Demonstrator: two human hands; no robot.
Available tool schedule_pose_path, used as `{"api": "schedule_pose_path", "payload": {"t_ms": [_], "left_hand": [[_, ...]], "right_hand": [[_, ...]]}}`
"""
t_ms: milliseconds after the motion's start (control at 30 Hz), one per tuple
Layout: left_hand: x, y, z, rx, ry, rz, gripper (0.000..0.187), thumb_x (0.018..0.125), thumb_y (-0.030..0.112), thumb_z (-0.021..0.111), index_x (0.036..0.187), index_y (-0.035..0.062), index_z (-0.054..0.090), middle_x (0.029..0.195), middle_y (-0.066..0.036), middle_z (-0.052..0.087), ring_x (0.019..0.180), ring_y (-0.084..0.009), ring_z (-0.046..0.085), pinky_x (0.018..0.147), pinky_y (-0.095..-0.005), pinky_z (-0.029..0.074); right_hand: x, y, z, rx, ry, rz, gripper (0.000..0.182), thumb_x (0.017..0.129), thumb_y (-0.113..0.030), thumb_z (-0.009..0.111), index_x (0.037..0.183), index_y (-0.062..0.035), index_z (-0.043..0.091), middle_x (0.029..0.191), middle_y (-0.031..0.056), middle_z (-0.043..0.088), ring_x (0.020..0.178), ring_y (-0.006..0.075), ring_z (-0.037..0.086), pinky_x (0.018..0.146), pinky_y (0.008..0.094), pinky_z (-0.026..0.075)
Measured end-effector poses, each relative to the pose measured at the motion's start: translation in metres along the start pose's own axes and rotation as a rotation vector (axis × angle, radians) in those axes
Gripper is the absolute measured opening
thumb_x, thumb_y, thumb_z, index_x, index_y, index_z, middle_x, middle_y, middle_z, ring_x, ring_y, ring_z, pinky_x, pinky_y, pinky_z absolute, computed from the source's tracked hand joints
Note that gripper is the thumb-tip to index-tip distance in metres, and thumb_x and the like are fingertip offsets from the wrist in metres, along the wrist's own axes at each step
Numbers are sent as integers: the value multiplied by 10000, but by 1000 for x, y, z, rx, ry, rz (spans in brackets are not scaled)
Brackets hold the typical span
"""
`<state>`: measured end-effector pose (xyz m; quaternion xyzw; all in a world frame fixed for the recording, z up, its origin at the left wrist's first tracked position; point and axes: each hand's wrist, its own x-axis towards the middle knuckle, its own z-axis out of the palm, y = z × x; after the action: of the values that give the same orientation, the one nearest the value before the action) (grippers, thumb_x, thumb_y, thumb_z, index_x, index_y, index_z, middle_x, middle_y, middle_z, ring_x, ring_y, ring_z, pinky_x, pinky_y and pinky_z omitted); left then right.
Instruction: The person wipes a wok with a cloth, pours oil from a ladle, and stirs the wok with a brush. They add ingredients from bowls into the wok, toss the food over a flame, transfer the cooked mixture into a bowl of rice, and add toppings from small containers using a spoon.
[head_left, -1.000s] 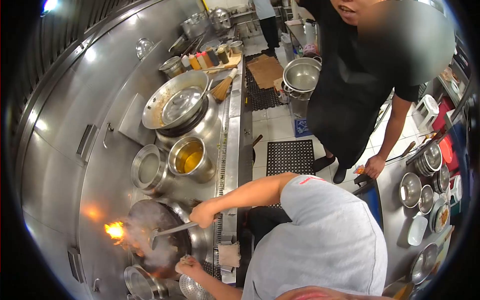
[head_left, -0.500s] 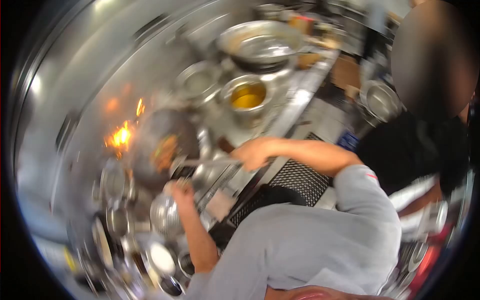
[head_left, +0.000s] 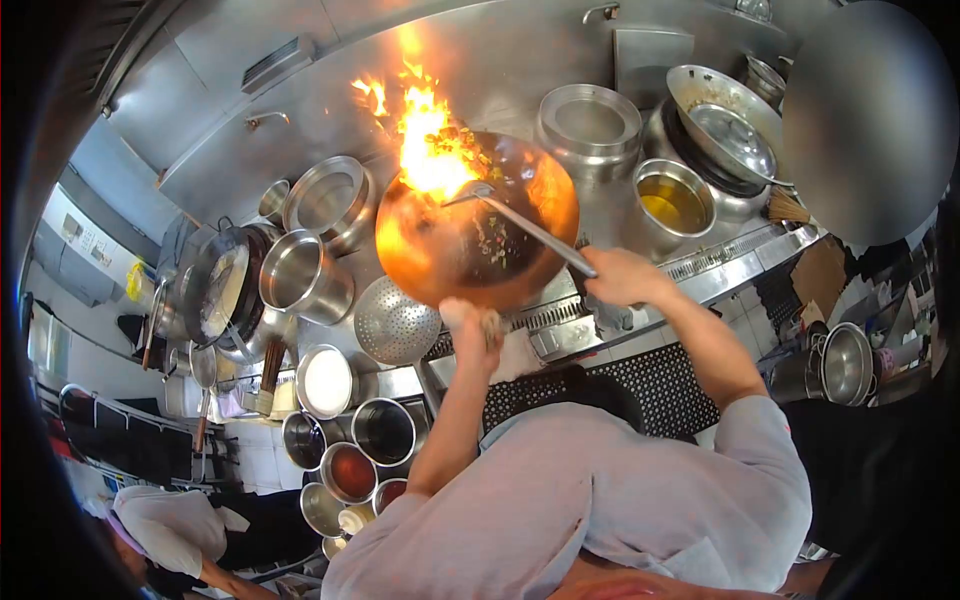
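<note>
Near the desk's front edge (head_left: pixel 738 274), grips closed, left hand (head_left: pixel 470 333) holds wok (head_left: pixel 440 265) with cloth (head_left: pixel 492 328), right hand (head_left: pixel 622 277) ladle (head_left: pixel 532 227), food (head_left: pixel 492 238) unplated.

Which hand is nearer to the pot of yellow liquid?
Right. The right hand, closed on the ladle, is off the near left side of the pot of yellow liquid; the left hand, at the near rim of the wok, is farther left.
</note>
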<state>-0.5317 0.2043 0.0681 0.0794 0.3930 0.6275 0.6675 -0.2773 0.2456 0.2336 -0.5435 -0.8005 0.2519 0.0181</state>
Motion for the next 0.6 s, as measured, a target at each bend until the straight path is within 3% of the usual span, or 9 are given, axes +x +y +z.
{"api": "schedule_pose_path", "payload": {"t_ms": [33, 67, 133, 200, 333, 400, 500, 567, 600], "left_hand": [[21, 5, -1, -50, -64, 109, 375, 981, 242, 494, 630, 157, 393, 541, -3, 382, 470, -157, 388, 417, -294, 317], [41, 19, 7, -66, 24, 70, 299, 980, 224, 478, 694, 140, 464, 597, -10, 455, 498, -145, 449, 416, -263, 354], [61, 42, 25, 14, 220, -41, 216, 968, 224, 474, 793, 107, 527, 692, -30, 544, 552, -146, 525, 422, -222, 398], [57, 42, 17, 7, 131, -98, 178, 957, 223, 489, 838, 100, 538, 726, -38, 568, 576, -148, 550, 429, -202, 411], [68, 50, 22, -60, 54, -156, 99, 901, 182, 543, 922, 85, 538, 819, -62, 596, 633, -175, 583, 425, -232, 445], [78, 33, 10, -46, 152, -131, 120, 893, 176, 565, 982, 107, 524, 843, -70, 595, 629, -181, 582, 410, -235, 446], [54, -7, -8, -27, 13, 39, 185, 883, 150, 571, 1049, 147, 490, 846, -70, 586, 622, -185, 576, 408, -248, 439], [2, -4, 8, 178, 281, -77, 237, 876, 119, 562, 1081, 179, 459, 857, -73, 573, 616, -182, 566, 402, -259, 427], [17, -3, 6, 170, 281, -76, 237, 876, 119, 562, 1081, 179, 459, 857, -73, 573, 616, -182, 566, 402, -259, 427]], "right_hand": [[-14, -4, -13, 35, -86, 34, 312, 820, -147, 517, 1094, 1, 535, 781, 220, 664, 678, 342, 675, 673, 458, 532], [-29, 0, -17, 82, -58, -26, 333, 816, -155, 535, 1118, -17, 553, 714, 194, 657, 572, 306, 656, 582, 424, 530], [-57, -10, -34, 99, -121, 19, 370, 813, -173, 552, 1155, -34, 565, 728, 178, 665, 555, 284, 652, 542, 404, 522], [-73, -12, -50, 88, -266, 102, 392, 806, -174, 562, 1176, -47, 567, 744, 175, 670, 533, 276, 644, 515, 390, 513], [-34, -2, -30, -40, -225, -8, 326, 812, -166, 537, 1101, -21, 569, 737, 187, 664, 616, 292, 670, 584, 412, 526], [11, -7, -6, 20, -225, 125, 337, 802, -145, 529, 1097, 14, 563, 804, 221, 669, 691, 321, 681, 654, 442, 531], [41, 2, 28, 25, -65, 75, 361, 790, -127, 531, 1110, 38, 546, 853, 267, 663, 762, 366, 677, 725, 469, 524], [32, 9, 43, 8, 134, -26, 469, 798, -145, 539, 1228, 40, 503, 872, 291, 658, 819, 402, 665, 788, 472, 511], [21, 16, 42, 34, 171, -78, 537, 800, -148, 545, 1306, 12, 460, 881, 288, 660, 831, 412, 659, 806, 474, 506]]}}
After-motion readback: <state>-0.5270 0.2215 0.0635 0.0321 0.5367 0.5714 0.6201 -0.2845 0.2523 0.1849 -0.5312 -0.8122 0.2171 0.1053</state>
